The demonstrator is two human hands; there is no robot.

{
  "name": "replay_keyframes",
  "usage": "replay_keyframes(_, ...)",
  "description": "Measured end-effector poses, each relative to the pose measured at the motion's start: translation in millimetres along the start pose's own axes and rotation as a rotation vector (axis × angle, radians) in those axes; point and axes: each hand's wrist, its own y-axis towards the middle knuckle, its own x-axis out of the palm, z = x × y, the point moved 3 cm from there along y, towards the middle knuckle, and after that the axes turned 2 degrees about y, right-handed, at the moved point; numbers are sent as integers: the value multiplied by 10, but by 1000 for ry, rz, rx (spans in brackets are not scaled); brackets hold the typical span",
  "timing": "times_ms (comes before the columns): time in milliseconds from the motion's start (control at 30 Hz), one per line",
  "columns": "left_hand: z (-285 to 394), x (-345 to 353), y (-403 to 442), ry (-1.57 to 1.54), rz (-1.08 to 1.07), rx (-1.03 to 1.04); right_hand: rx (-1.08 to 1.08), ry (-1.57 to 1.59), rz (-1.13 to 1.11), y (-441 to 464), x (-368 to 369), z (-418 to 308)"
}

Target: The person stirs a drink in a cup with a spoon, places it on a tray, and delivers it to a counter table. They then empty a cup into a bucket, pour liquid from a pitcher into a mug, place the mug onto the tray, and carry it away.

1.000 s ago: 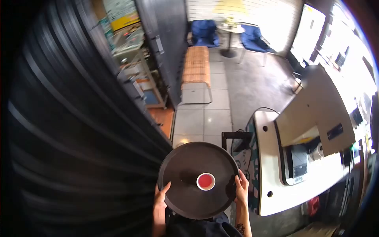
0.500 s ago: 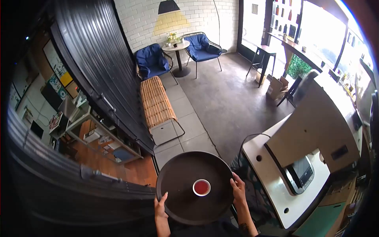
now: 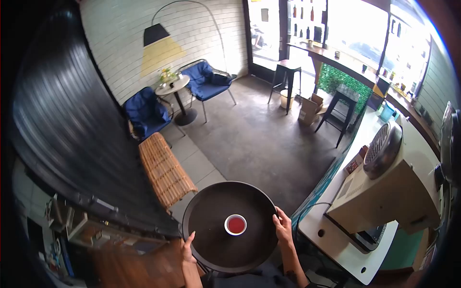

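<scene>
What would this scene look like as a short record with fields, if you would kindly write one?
Left hand: holds the tray at its left edge
Right hand: holds the tray at its right edge
On tray: one white cup, red inside, near the middle
Ahead, left: bench; beyond it, two blue chairs by a round table
Right side: beige machine on a white counter

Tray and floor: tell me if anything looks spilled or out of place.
No spill shows: the cup stands upright on the tray, red liquid inside. Only the open box on the floor by the stools seems out of place, standing where people might walk.
</scene>
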Motion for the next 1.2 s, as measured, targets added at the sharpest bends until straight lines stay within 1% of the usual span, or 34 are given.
replay_keyframes(100,-40,115,692,34,-61,-71,-38,8,101,388,34,101)
replay_keyframes(133,-101,137,950,61,-44,-103,-58,-6,136,511,32,128)
replay_keyframes(167,-131,144,1213,91,-27,-134,-130,-74,206,653,41,150)
replay_keyframes(233,-19,451,1632,96,-81,-200,-94,-73,281,907,69,158)
replay_keyframes(300,51,739,2036,97,-185,-136,-165,8,282,1142,170,59)
replay_keyframes(333,124,836,2234,118,-209,-227,-159,28,298,1268,225,32)
replay_keyframes(367,136,865,2454,117,-222,-242,-152,37,317,1369,247,-15)
replay_keyframes(400,74,934,2738,93,-231,-291,-233,-58,405,1511,170,92)
replay_keyframes(433,85,1113,2899,66,-240,-351,-273,-147,456,1588,281,-61)
replay_keyframes(467,128,1232,3045,98,-268,-464,-293,-142,443,1702,321,-146)
replay_keyframes(500,220,1440,3142,92,-311,-486,-304,-125,438,1784,348,-216)
replay_keyframes(533,197,1539,3301,103,-345,-471,-242,-122,473,1846,416,-328)
replay_keyframes(567,182,1676,3509,112,-386,-443,-251,-117,504,1955,424,-351)
replay_keyframes(633,161,1974,3818,109,-434,-458,-324,-182,547,2213,422,-401)
replay_keyframes(700,96,2242,4075,98,-468,-477,-333,-175,606,2461,373,-445)
replay_keyframes(767,-9,2555,4357,136,-439,-494,-317,-253,664,2736,302,-577)
replay_keyframes(800,-59,2734,4485,134,-452,-494,-327,-254,671,2914,215,-591)
replay_keyframes(867,-148,3169,4756,131,-474,-447,-419,-334,684,3295,-27,-628)
replay_keyframes(900,-199,3411,4915,117,-487,-432,-395,-351,722,3465,-126,-686)
replay_keyframes(967,-283,3843,5126,126,-588,-430,-366,-328,759,3813,-386,-742)
replay_keyframes(1033,-308,4290,5344,139,-551,-433,-419,-302,727,4251,-548,-923)
replay_keyframes(1100,-334,4705,5595,208,-563,-381,-411,-277,751,4656,-666,-1116)
replay_keyframes(1133,-412,4866,5767,207,-576,-415,-412,-245,746,4862,-726,-1209)
replay_keyframes(1167,-473,5076,5905,203,-589,-418,-421,-251,755,5067,-809,-1324)
replay_keyframes(1200,-475,5304,5986,175,-625,-377,-414,-300,757,5223,-875,-1426)
